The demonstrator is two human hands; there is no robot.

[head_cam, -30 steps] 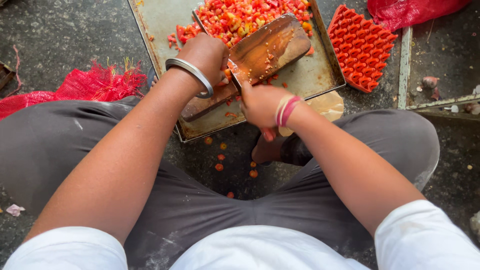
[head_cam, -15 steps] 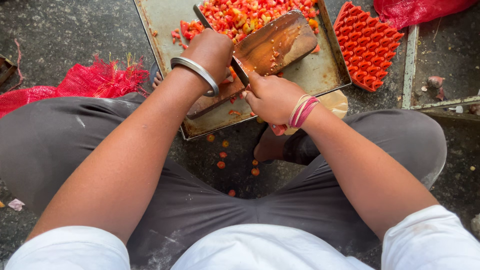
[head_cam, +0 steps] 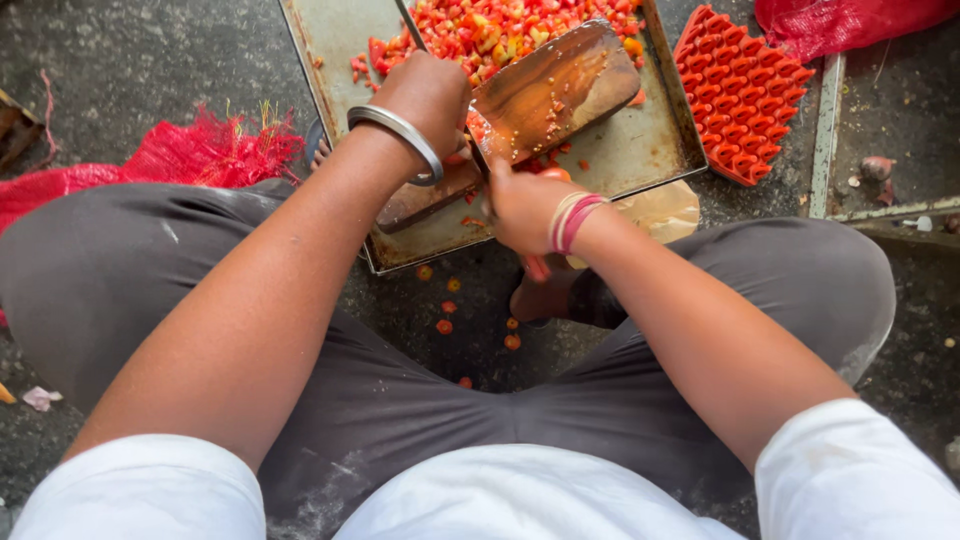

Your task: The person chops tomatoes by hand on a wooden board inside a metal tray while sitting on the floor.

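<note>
- Red chopped tomato pieces (head_cam: 490, 25) lie in a heap at the far end of the metal tray (head_cam: 640, 150), and I see that, compared with 1 second ago, the hands sit a little lower and closer to the near edge of the tray.
- Between the 3 pictures the wooden board (head_cam: 555, 90) keeps its tilt over the tray; I judge that the cutting goes on in the same place and the heap is not yet moved.
- My left hand (head_cam: 432, 95) is closed over the near end of the board, just beside the heap; a steel bangle (head_cam: 400, 135) sits on this wrist.
- My right hand (head_cam: 520, 205) is clenched around something at the near edge of the board. I think it is a tomato (head_cam: 553, 173), because a small red round part shows above the fingers, but I cannot tell it with certainty.
- A dark thin blade (head_cam: 410, 20) stands up from the board between both hands; its lower part is hidden by the left hand.
- Some loose pieces (head_cam: 445, 325) are on the dark ground (head_cam: 120, 60) between my knees, well apart from the tray.
- To the right of the tray lies an orange moulded tray (head_cam: 745, 90), and on the left a red mesh sack (head_cam: 200, 155).
</note>
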